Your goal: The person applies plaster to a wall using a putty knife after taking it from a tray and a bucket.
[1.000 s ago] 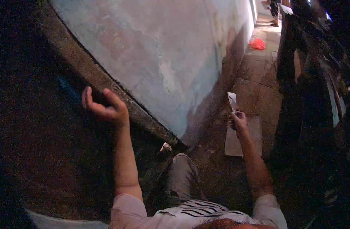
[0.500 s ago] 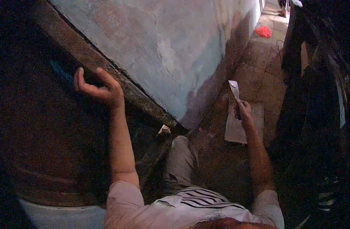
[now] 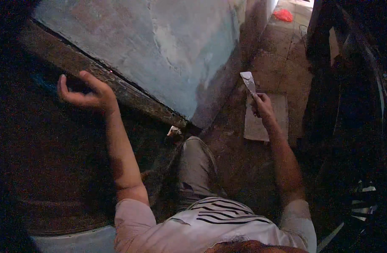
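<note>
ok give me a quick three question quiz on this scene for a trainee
1. True or false: the right hand grips a putty knife with its blade pointing up and away from the person.
2. Multiple choice: the left hand is
A. holding a brush
B. empty, palm up, fingers curled, near the dark ledge under the plastered wall
C. flat on the floor
3. Fill in: below the right hand a pale flat ____ lies on the floor.

Key
1. True
2. B
3. board (it looks like a slab or a piece of card; the material is unclear)
</note>
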